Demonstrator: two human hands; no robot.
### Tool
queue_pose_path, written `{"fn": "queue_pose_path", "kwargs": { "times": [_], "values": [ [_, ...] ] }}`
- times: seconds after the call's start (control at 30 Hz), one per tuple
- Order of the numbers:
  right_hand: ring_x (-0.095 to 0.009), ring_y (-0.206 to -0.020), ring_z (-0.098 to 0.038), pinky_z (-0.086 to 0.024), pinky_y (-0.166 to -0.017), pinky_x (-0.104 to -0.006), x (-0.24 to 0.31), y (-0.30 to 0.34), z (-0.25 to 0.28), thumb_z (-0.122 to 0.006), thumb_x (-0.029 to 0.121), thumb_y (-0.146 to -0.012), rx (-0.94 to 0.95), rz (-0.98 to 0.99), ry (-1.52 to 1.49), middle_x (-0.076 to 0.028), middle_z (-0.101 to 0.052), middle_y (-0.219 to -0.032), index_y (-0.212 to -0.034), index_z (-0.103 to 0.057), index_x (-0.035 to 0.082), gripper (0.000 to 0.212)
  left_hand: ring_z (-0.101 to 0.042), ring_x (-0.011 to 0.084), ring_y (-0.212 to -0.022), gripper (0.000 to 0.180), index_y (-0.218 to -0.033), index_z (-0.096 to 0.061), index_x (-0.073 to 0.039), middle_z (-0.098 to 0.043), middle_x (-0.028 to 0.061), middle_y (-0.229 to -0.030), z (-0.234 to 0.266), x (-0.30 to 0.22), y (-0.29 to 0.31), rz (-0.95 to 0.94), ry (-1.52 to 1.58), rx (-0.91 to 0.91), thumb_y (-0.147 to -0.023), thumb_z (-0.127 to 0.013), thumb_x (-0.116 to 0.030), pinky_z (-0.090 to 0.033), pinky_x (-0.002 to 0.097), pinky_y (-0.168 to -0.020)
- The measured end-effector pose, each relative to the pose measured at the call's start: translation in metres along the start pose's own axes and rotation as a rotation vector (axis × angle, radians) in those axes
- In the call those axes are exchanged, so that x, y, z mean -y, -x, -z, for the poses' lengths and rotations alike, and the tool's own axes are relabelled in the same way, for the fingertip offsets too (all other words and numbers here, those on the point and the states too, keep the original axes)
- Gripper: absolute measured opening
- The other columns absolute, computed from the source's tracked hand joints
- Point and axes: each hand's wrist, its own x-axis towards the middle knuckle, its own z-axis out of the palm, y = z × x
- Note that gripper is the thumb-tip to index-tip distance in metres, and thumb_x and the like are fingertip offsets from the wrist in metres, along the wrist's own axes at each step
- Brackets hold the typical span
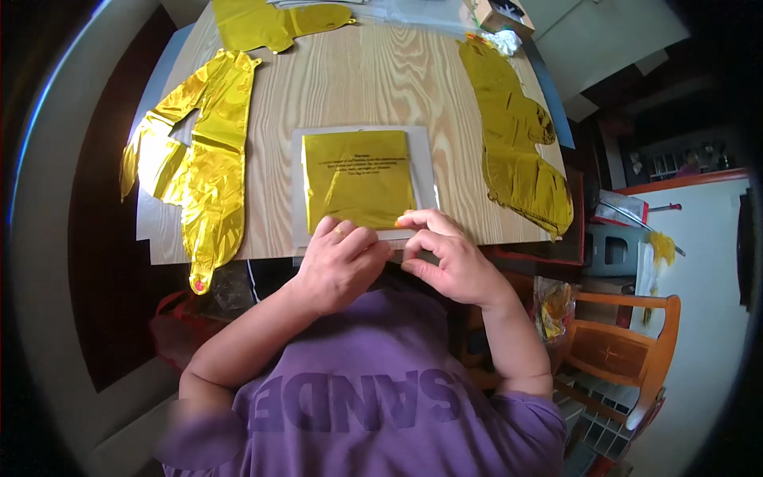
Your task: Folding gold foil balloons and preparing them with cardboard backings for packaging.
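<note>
A folded gold foil balloon [358, 179] lies in a clear plastic bag with dark print, on a pale grey square sheet [300, 171] at the table's near edge. My left hand [342, 262] is closed at the bag's near edge, knuckles up; what its fingers hold, if anything, is hidden. My right hand [445, 258] is at the bag's near right corner, with the index finger stretched to touch it. The other fingers curve loosely, with a gap to the thumb. A small orange spot shows by the right index fingertip.
Flat gold foil balloons lie at the left [214, 151], right [517, 135] and far left [254, 24] of the wooden table [362, 75]. A small box [505, 16] and white crumpled tissue [503, 42] sit at the far right. A wooden chair [612, 350] stands right of me.
</note>
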Motion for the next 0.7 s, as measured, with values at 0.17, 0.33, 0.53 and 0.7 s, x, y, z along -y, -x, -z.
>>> {"fn": "queue_pose_path", "kwargs": {
  "times": [0.17,0.33,0.53,0.7],
  "values": [
    [-0.034,-0.12,-0.053,-0.034,-0.11,-0.0472,0.005,-0.005,0.004,-0.074,0.016,-0.084,0.063,0.008,0.124,-0.014,-0.058,-0.125,-0.086,-0.061,0.007,0.016,-0.06,0.0233,-0.072,0.016,-0.096,-0.073,-0.004,-0.062,0.0076,-0.089,0.041,-0.004,0.079,0.313,0.089,-0.157,-0.08,-0.074,-0.004,-0.047,0.036,-0.065],
    [-0.035,-0.123,-0.052,-0.031,-0.114,-0.05,0.011,-0.008,0.005,-0.075,0.016,-0.082,0.106,0.003,0.158,-0.015,-0.057,-0.126,-0.087,-0.061,0.006,0.017,-0.062,0.0224,-0.066,0.015,-0.087,-0.068,0.004,-0.064,0.0124,-0.074,0.047,0.039,0.235,0.947,-0.111,-0.247,-0.091,-0.067,-0.01,-0.049,0.0339,-0.061],
    [-0.034,-0.125,-0.053,-0.031,-0.115,-0.0495,0.013,-0.009,0.006,-0.076,0.014,-0.08,0.118,-0.033,0.138,-0.015,-0.058,-0.128,-0.087,-0.062,0.006,0.018,-0.065,0.0167,-0.08,0.03,-0.097,-0.071,0.002,-0.07,0.0078,-0.082,0.0,0.161,0.459,1.835,-0.233,-0.159,-0.097,-0.06,-0.026,-0.052,0.0353,-0.074],
    [-0.034,-0.127,-0.052,-0.032,-0.115,-0.0497,0.016,-0.011,0.003,-0.077,0.015,-0.08,0.121,-0.075,0.145,-0.014,-0.058,-0.13,-0.087,-0.062,0.007,0.018,-0.066,0.0234,-0.098,0.037,-0.114,-0.065,-0.001,-0.069,0.0122,-0.103,-0.034,0.181,0.497,2.24,-0.42,0.329,-0.097,-0.057,-0.033,-0.051,0.0402,-0.085]
  ]
}}
